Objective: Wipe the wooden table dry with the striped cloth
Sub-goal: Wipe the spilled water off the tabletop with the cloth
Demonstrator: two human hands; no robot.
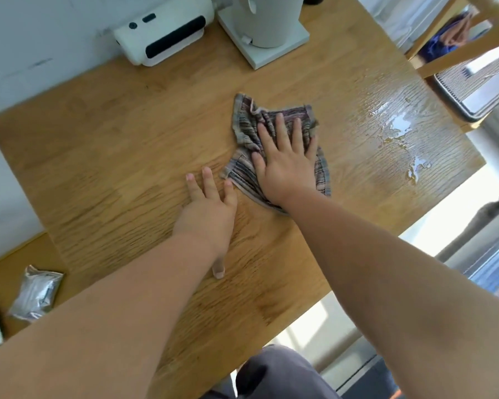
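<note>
Warm, grained wood fills the view: the desk (121,168) runs up to a pale wall at 12 o'clock. Just right of its middle lies the striped cloth (242,131), bunched and creased, flat on the wood. The right hand (285,165) presses down on it with fingers straight and spread, the palm over the cloth's middle, gripping nothing. At 8 o'clock of the cloth, just beside its lower corner, the left hand (208,208) rests flat on bare wood, fingers straight and a little spread, thumb pointing back toward the person; it holds nothing. At 3 o'clock of the cloth, apart from it, a patch of water (398,125) glistens near the desk's edge. A white boxy appliance (162,33) stands at 11 o'clock, and a white jug-shaped device (265,24) sits on a square base at 12 o'clock. Crumpled foil packets (36,295) lie at 8 o'clock.
</note>
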